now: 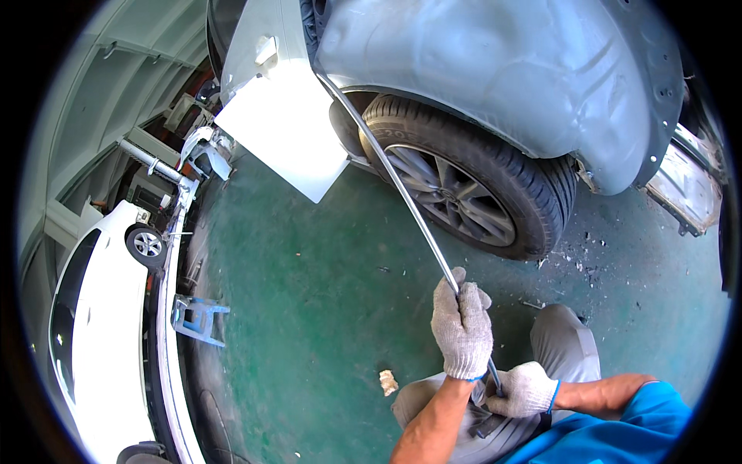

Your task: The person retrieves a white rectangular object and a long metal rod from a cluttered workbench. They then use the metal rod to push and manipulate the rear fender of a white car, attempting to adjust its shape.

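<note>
A long, slightly bent metal rod runs from my lap up to the gap between the car's door and the dented grey-blue rear panel; its far tip is hidden there. Wearing a knitted work glove, my left hand is closed around the rod's lower part. Below it, near my knees, my gloved right hand is wrapped around the lower end. The rod crosses in front of the rear wheel. A white sheet covers the lower part of the grey door.
Dark and pale debris is scattered on the green floor beside the tyre. A crumpled tan scrap lies left of my knee. At the left are a blue stool and a white car. A metal panel is at the far right.
</note>
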A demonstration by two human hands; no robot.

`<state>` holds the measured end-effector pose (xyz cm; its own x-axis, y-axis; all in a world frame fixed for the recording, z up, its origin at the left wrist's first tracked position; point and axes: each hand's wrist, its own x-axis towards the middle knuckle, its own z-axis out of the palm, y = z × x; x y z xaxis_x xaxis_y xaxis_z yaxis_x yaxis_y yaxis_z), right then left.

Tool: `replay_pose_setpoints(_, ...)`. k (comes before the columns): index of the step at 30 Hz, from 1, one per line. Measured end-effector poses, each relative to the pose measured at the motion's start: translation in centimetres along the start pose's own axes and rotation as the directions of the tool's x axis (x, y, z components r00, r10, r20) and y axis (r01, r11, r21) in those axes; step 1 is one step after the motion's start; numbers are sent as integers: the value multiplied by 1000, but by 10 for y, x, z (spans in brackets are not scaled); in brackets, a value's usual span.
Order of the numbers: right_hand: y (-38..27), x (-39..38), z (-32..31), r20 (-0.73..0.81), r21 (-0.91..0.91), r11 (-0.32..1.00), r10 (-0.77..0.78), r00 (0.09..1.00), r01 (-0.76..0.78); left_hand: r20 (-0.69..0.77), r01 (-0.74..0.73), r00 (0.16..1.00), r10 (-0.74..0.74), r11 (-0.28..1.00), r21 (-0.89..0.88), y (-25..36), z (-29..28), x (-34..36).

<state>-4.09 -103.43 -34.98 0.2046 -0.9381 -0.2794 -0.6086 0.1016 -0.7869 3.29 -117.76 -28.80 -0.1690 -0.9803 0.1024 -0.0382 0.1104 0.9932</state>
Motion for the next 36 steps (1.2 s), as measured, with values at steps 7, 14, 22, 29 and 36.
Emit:
replay_pose_setpoints(7, 6, -3, 3, -24, 30, 998, -54, 998, 55, 6, -26, 1000, 26, 1000, 0, -2, 0, -2)
replay_pose_setpoints(14, 8, -4, -5, -12, 1, 1000, -21, 1000, 21, 29, 16, 999, -15, 999, -43, 0, 3, 0)
replay_pose_setpoints(22, 9, -19, -22, -69, -44, 999, 22, 997, -25, 92, 118, 990, -105, 983, -144, 16, 14, -2)
replay_pose_setpoints(29, 10, -23, -39, -88, -89, 996, 23, 996, -31, 133, 124, 986, -103, 980, -157, 24, 19, 8)
replay_pose_setpoints(36, 19, -26, -37, -140, -114, 993, -15, 990, -1, 136, 90, 988, -71, 986, -137, 21, 21, 9)
